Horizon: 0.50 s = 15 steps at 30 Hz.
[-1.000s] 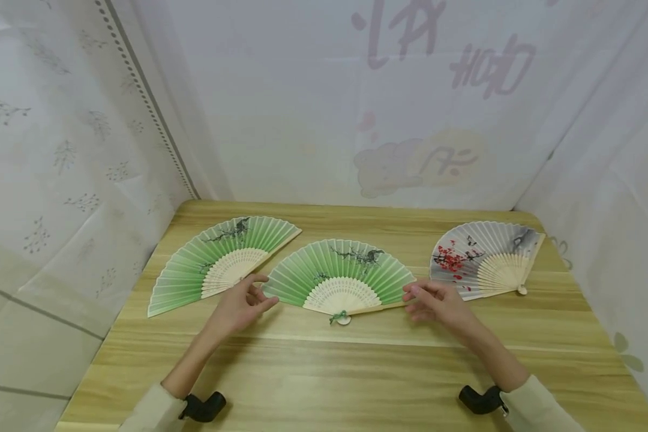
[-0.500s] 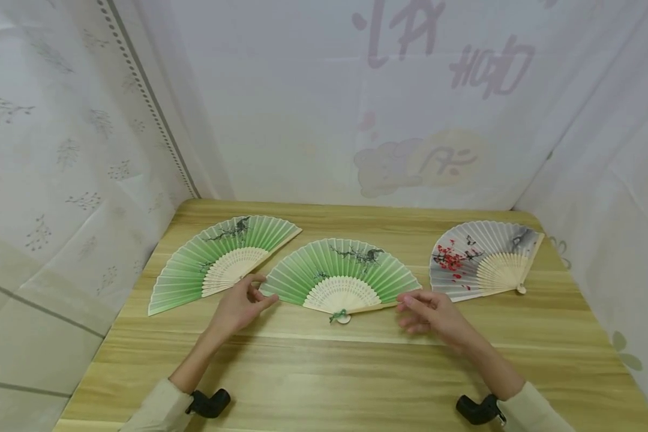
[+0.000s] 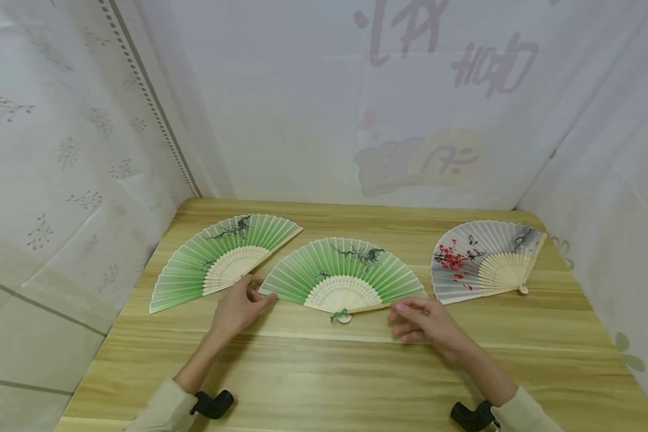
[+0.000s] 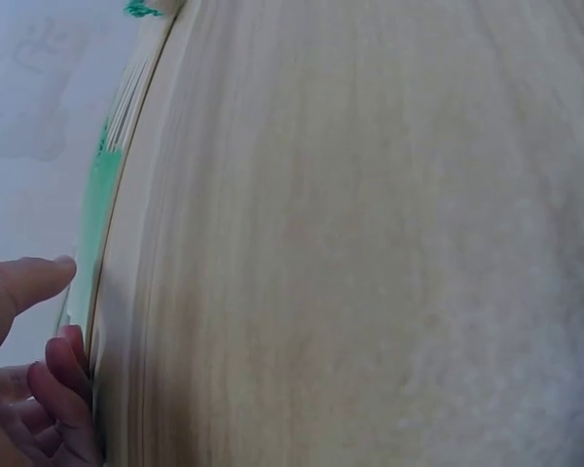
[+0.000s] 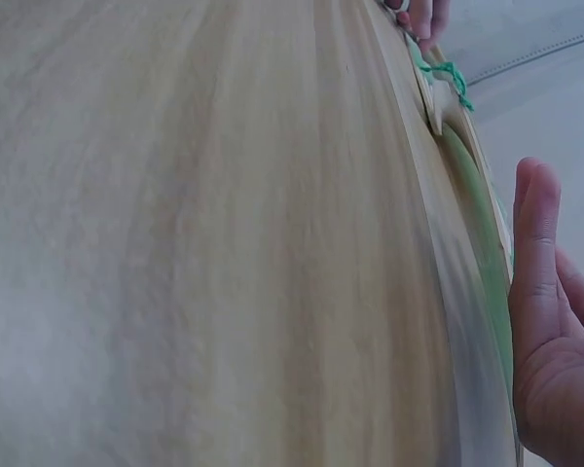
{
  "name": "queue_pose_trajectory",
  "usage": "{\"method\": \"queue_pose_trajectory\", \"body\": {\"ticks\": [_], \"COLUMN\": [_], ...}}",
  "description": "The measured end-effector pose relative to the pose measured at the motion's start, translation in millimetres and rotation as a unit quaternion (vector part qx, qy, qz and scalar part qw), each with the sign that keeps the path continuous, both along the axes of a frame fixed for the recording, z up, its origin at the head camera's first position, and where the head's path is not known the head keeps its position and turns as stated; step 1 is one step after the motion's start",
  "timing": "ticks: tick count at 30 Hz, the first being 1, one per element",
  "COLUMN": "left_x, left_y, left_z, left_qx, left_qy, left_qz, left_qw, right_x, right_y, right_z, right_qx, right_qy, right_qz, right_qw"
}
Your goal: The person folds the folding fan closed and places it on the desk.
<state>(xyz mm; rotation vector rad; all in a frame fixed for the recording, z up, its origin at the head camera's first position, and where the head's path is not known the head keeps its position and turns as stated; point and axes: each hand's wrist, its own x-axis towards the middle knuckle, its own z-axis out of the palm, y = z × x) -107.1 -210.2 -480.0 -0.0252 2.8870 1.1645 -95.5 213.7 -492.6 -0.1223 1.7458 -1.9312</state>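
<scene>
A spread green folding fan (image 3: 351, 264) lies in the middle of the table, a green tassel (image 3: 340, 314) at its pivot. My left hand (image 3: 239, 307) is at its left corner, with thumb and fingers apart around the edge; the left wrist view shows a gap between thumb (image 4: 39, 280) and curled fingers. Near the fan's lower right edge is my right hand (image 3: 429, 324), its fingers loosely bent in the head view. In the right wrist view its fingers (image 5: 537, 233) look fairly straight beside the fan, with no grip visible.
Another spread green fan (image 3: 221, 252) lies to the left, just beyond my left hand. At the right is a grey fan (image 3: 464, 264) with red blossoms. Wood-grain table (image 3: 324, 384) stretches in front; printed white curtains (image 3: 281, 120) surround the back and sides.
My right hand has slid left and nearer to me along the middle fan's lower edge, so more of the fan's right corner shows. The left hand has hardly moved.
</scene>
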Motion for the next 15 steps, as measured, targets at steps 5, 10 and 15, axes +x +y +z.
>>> {"method": "queue_pose_trajectory", "body": {"ticks": [5, 10, 15], "left_x": [0.3, 0.5, 1.7], "left_y": [0.4, 0.5, 2.3], "left_z": [-1.8, -3.9, -4.3], "left_qx": [0.000, 0.003, 0.002], "left_qy": [0.007, 0.011, 0.026], "left_qz": [0.014, 0.021, 0.021], "left_qw": [0.9999, 0.9997, 0.9995], "right_x": [2.6, 6.2, 10.3], "right_y": [-7, -11, -15], "right_z": [-0.3, -0.6, -3.9], "right_qx": [-0.003, -0.017, -0.036], "right_qy": [-0.016, -0.032, -0.060], "right_qz": [0.001, 0.006, 0.006], "right_qw": [0.9999, 0.9993, 0.9976]}}
